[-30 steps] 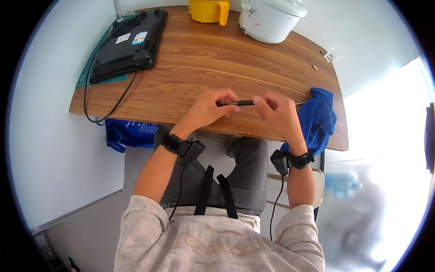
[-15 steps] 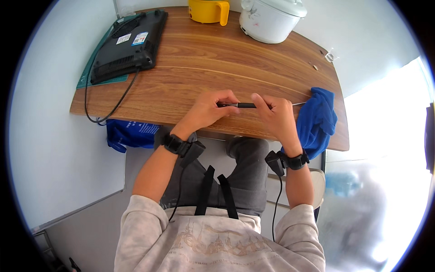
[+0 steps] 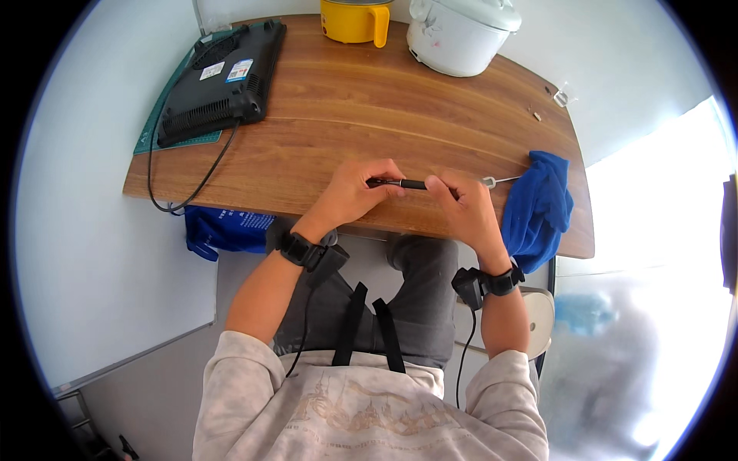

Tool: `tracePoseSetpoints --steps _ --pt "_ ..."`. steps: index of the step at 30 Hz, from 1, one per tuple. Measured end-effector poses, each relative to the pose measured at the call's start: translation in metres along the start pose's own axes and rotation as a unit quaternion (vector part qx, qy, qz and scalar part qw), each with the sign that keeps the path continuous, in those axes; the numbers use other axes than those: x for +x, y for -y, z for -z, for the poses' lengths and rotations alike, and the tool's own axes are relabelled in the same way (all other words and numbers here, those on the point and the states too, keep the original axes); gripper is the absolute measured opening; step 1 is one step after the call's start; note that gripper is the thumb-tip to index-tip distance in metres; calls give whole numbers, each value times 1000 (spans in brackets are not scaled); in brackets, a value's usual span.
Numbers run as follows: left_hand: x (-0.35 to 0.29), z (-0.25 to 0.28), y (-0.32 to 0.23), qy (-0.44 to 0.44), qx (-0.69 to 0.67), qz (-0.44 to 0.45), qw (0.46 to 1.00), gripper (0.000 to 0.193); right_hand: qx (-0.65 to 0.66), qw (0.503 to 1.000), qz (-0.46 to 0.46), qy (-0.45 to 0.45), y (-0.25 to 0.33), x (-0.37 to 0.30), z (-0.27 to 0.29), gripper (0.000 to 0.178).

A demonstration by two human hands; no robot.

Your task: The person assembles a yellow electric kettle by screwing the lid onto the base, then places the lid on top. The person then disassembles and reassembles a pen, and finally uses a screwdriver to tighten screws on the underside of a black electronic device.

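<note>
Being held almost level over the near part of the brown wood-grain table (image 3: 338, 115), a slim black pen with a silvery ring (image 3: 413, 184) is shared by both hands. The grip of the left hand (image 3: 357, 192) is clamped on one end, and the other end is pinched between thumb and fingers in the grip of the right hand (image 3: 467, 206). Just beyond the right hand, a small pale piece with a thin stem (image 3: 490, 183) is seen near a crumpled blue cloth (image 3: 538, 203); its kind cannot be told. At the left, a flat black vented device (image 3: 211, 92) is laid partly over a green mat (image 3: 142, 140). Along the far edge, a yellow pot with a handle (image 3: 350, 24) and a white lidded cooker (image 3: 460, 40) are placed.
</note>
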State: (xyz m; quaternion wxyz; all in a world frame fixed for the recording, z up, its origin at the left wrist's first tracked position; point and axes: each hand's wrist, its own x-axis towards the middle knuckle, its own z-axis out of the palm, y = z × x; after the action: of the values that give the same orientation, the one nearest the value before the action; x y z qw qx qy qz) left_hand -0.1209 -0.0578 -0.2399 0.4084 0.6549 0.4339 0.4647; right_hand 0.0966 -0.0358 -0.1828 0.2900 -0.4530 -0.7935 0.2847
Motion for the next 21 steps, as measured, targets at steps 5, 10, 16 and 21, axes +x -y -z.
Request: tracePoseSetpoints --steps 5,10,16,21 --pt "32 -2 -51 10 37 16 999 12 18 998 -52 -3 13 10 42 44" --pt "64 -2 -102 30 60 48 997 16 -16 997 -73 -21 39 24 94 43" --pt "111 -12 -147 21 -9 50 999 14 7 999 26 -41 64 50 173 38" --pt "148 -23 -169 28 -13 49 998 13 61 998 -19 16 50 75 212 35"
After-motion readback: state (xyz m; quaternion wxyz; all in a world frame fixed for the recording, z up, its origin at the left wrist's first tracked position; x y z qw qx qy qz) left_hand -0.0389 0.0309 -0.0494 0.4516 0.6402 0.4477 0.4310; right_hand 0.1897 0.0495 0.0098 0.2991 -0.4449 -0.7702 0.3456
